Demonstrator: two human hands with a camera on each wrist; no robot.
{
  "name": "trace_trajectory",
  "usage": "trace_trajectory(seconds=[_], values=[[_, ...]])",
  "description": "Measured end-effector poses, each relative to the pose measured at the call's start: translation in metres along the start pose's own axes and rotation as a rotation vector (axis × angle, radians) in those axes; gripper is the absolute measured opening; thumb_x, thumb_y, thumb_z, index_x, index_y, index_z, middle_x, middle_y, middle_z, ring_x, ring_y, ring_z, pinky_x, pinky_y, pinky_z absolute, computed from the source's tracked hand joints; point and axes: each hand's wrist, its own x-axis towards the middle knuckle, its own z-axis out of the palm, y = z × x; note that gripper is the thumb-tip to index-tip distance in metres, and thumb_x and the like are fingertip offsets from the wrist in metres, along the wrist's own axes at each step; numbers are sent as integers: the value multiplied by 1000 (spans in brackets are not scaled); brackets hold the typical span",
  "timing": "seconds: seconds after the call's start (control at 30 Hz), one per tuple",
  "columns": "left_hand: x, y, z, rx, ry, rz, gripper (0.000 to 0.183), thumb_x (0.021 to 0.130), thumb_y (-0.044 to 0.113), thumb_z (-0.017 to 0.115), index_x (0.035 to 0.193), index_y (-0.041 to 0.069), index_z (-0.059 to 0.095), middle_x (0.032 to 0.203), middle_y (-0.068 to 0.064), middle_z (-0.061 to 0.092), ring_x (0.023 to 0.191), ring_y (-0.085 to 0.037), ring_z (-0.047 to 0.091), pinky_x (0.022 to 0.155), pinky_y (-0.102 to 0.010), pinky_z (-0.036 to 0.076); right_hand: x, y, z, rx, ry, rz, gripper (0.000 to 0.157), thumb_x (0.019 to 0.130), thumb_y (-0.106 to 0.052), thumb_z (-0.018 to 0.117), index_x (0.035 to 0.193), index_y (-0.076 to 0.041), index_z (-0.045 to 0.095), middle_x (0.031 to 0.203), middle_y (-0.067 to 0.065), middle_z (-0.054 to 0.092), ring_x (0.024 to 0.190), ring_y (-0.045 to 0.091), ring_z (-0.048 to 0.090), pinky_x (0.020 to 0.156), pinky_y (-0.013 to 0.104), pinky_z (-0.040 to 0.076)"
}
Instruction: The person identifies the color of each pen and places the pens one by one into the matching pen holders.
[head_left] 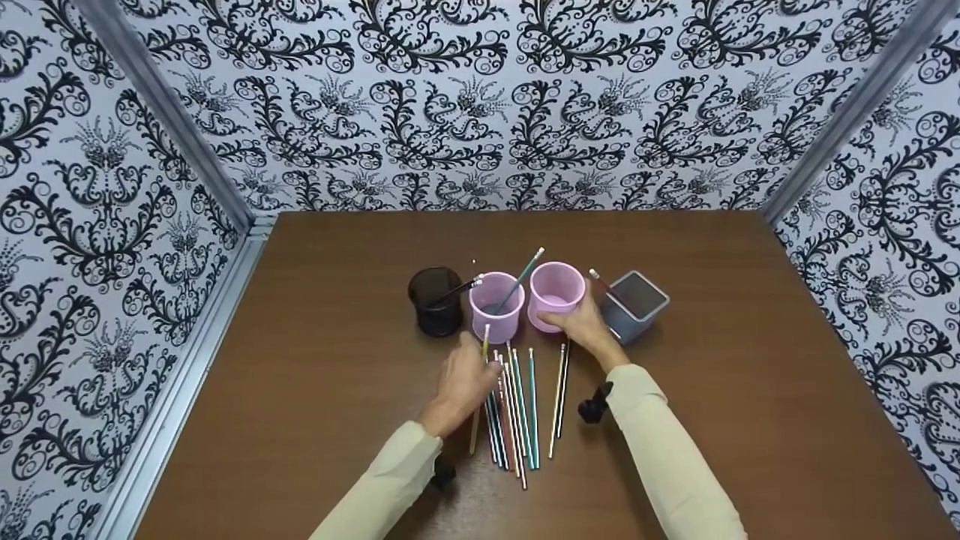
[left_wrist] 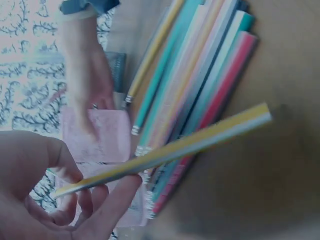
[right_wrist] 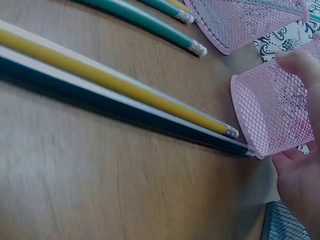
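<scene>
My left hand [head_left: 463,381] pinches a yellow pencil [left_wrist: 200,142] between thumb and fingers, above a loose bundle of pencils [head_left: 514,420] on the table. In the left wrist view that pencil slants across the bundle. With thumb and fingers on either side, my right hand [head_left: 589,328] grips a pink mesh pencil cup [head_left: 556,289]; no pencil shows inside it. Left of it stands another pink mesh cup [head_left: 495,324], a teal pencil [head_left: 529,268] leaning in it. A yellow pencil [right_wrist: 150,95] and a dark one [right_wrist: 125,117] lie near the gripped cup.
A round black mesh cup [head_left: 437,319] holding black pencils stands at the left of the row. At the right end is a square grey mesh cup [head_left: 636,330] with a dark red pencil [head_left: 604,282]. Patterned walls [head_left: 480,112] enclose the brown table [head_left: 315,360] behind and at both sides.
</scene>
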Motion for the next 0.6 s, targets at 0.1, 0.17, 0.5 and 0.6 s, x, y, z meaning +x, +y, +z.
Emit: trace_trajectory(seconds=[0.1, 0.17, 0.5, 0.6], values=[[2, 10, -6, 0, -45, 61, 31, 80, 11, 70, 103, 3, 51, 79, -9, 62, 73, -26, 60, 67, -46, 53, 1, 3, 1, 35, -3, -7, 95, 68, -6, 87, 143, 1, 29, 141, 28, 50, 134, 41, 47, 119, 49, 31], [6, 17, -9, 9, -86, 113, 31, 79, 11, 69, 105, 4, 54, 80, -9, 63, 74, -24, 59, 68, -44, 53, 1, 4, 0, 54, -9, 7, 95, 68, -5, 87, 144, 1, 30, 141, 28, 49, 135, 41, 46, 120, 49, 31], [44, 67, -29, -106, -44, 293, 22, 79, 6, 70, 95, 7, 56, 79, 0, 58, 71, -14, 54, 63, -26, 45, -5, 4, 1, 181, -37, 73, 91, 71, 1, 82, 147, 5, 32, 142, 32, 49, 136, 43, 45, 120, 48, 30], [56, 81, -37, -159, 10, 301, 22, 78, 3, 70, 95, 5, 58, 83, -6, 65, 75, -17, 59, 68, -28, 51, -4, 6, 4, 260, -48, 64, 92, 70, 8, 78, 148, 6, 29, 143, 34, 46, 136, 45, 42, 121, 49, 28]])
